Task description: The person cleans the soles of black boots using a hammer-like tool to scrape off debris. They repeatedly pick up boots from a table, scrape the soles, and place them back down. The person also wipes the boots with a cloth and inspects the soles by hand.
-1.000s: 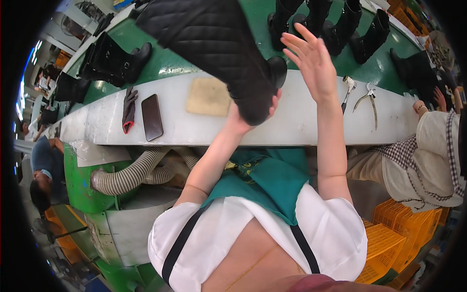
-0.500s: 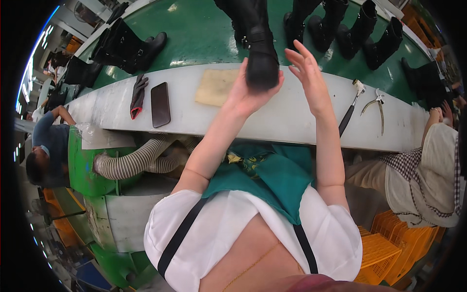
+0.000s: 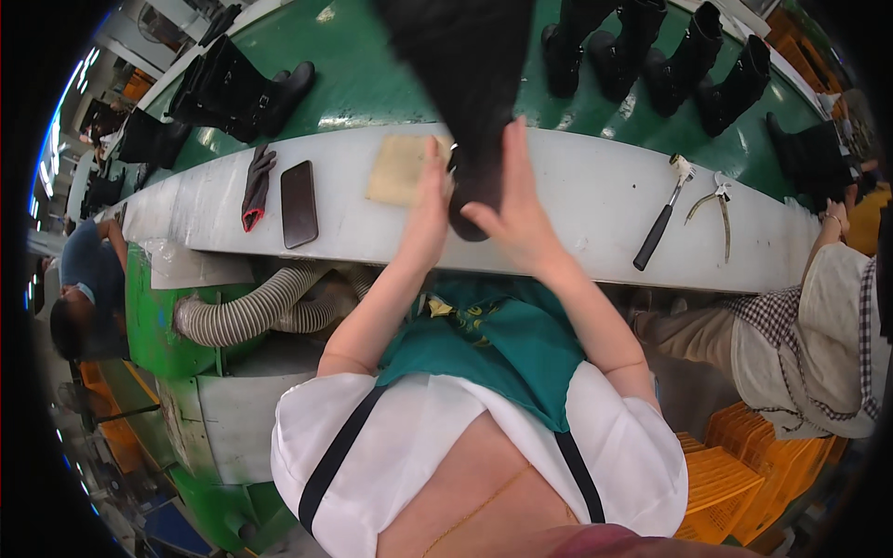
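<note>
A tall black boot [image 3: 470, 84], smeared by motion, stands raised over the white table edge in front of me, its shaft toward the top of the view. My left hand [image 3: 426, 212] presses against the boot's left side near the buckle. On the other side my right hand [image 3: 523, 209] lies along the lower part, thumb across it. Between the two palms the boot is gripped. Under and left of it, a beige pad [image 3: 394, 172] rests on the white work surface [image 3: 349, 186].
A dark glove [image 3: 257, 191] and a phone [image 3: 299, 205] lie at left. To the right are a hammer [image 3: 665, 219] and pincers [image 3: 721, 209]. Several black boots [image 3: 684, 56] stand on the green conveyor [image 3: 372, 65]. Co-workers [image 3: 800, 325] are at both sides.
The boot has turned and come nearer, its toe shifting toward me. My right hand, free and raised before, has closed in on the boot's right side. My left hand has moved to its left side.
</note>
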Demonstrator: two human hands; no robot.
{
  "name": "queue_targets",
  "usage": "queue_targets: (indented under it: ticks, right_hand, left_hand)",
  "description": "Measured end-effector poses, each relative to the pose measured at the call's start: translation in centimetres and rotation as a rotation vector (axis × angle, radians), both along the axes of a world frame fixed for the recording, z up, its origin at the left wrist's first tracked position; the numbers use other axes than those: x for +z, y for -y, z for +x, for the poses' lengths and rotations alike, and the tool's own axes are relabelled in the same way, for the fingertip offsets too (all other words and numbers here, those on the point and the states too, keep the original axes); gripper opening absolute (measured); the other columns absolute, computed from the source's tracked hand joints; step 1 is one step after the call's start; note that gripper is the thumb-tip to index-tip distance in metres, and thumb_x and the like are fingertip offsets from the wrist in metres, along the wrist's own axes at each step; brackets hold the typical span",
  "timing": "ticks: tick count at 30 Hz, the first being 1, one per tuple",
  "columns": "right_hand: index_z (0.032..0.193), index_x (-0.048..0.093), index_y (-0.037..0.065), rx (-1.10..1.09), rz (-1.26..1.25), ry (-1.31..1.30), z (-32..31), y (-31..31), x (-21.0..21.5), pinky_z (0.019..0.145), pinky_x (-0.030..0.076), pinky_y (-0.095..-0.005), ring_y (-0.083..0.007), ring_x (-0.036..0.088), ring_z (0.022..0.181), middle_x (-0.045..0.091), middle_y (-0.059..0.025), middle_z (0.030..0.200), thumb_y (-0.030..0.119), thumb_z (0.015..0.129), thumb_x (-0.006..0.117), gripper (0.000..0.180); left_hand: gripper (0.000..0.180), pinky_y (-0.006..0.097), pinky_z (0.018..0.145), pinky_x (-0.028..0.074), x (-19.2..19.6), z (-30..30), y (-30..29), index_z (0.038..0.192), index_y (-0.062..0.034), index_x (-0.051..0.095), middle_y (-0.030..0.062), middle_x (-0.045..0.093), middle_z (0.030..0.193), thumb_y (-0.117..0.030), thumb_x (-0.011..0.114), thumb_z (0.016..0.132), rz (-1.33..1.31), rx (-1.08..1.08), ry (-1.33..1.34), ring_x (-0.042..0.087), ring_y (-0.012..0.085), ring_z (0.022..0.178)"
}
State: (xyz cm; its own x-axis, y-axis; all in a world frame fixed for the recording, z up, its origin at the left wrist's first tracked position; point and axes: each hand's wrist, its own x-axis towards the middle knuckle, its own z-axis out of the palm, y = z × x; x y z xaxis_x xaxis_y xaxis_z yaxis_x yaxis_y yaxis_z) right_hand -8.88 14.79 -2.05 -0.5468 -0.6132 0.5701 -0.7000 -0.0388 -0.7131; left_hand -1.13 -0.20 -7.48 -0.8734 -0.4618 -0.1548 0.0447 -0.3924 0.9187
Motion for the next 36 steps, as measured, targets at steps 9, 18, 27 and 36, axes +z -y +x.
queue_targets:
  ticks: [9,18,27,36]
  right_hand:
    - [0.144,0.029,0.011,0.1,0.17,-0.175,3.3,2.9,-1.6,0.11,0.018,-0.055,-0.0443,0.016,0.138,0.016,-0.0252,0.15,0.02,0.082,0.064,0.071]
    - [0.144,0.028,0.005,-0.054,0.145,0.209,-1.4,-3.1,-1.6,0.112,0.022,-0.04,-0.0353,0.025,0.138,0.027,-0.0217,0.148,0.01,0.09,0.048,0.058]
    - [0.143,0.026,-0.001,-0.095,0.199,0.33,-2.7,-3.8,-5.2,0.112,0.022,-0.0378,-0.0322,0.027,0.138,0.03,-0.0195,0.147,0.009,0.091,0.046,0.057]
    - [0.142,0.029,0.001,-0.12,0.309,0.264,-2.4,-3.3,-5.0,0.109,0.027,-0.0401,-0.0345,0.034,0.133,0.035,-0.0194,0.145,0.011,0.09,0.048,0.057]
  left_hand:
    - [0.047,0.035,0.096,0.044,4.2,2.2,2.0,0.126,-0.0016,0.047,0.0099,0.056,0.121,-0.039,0.042,0.099,0.0,0.345,-0.257,0.056,0.0218,0.11]
    - [0.056,0.047,0.107,0.034,8.9,-2.2,15.8,0.134,-0.0014,0.041,0.0145,0.048,0.135,-0.044,0.038,0.098,0.3,0.213,-0.258,0.046,0.0316,0.125]
    - [0.064,0.035,0.078,0.047,2.5,-18.8,23.8,0.099,0.0145,0.06,0.0191,0.066,0.096,-0.049,0.054,0.091,-0.641,0.827,-0.131,0.063,0.0236,0.087]
    - [0.056,0.032,0.089,0.043,-0.4,-18.6,25.4,0.111,0.0089,0.058,0.0153,0.064,0.107,-0.043,0.059,0.09,-0.777,0.486,-0.17,0.059,0.0206,0.101]
